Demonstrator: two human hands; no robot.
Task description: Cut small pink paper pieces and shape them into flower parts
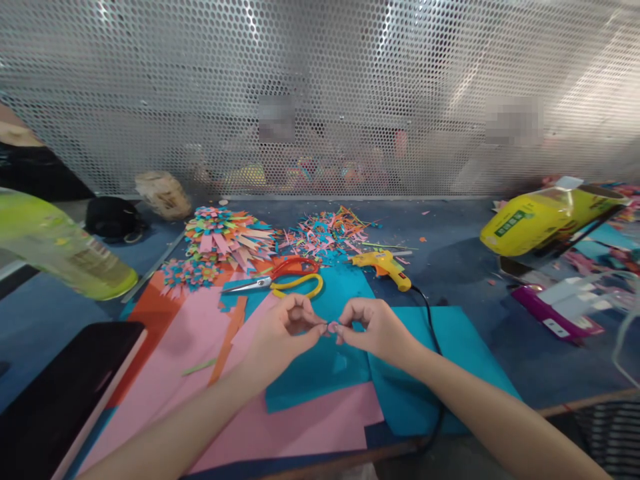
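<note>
Between the fingertips of both hands is a small pink paper roll (333, 327). My left hand (295, 327) pinches its left side, and my right hand (367, 327) pinches the right side; the fingers partly hide it. Below them lie blue paper sheets (320, 380) over pink paper sheets (300, 433). Just beyond my left hand rest scissors (295, 267) with orange and yellow handles, blades pointing left. A yellow glue gun (383, 263) lies past my right hand, its black cord running toward the near edge. An orange paper strip (230, 340) lies left of my left hand.
Fringed paper pieces (223, 237) are heaped at the back left, beside a pile of paper scraps (330, 230). A phone (70, 393) and a green bottle (65, 247) are at left. At right are a yellow bottle (530, 217) and a purple power strip (555, 317). Perforated metal (320, 87) stands behind.
</note>
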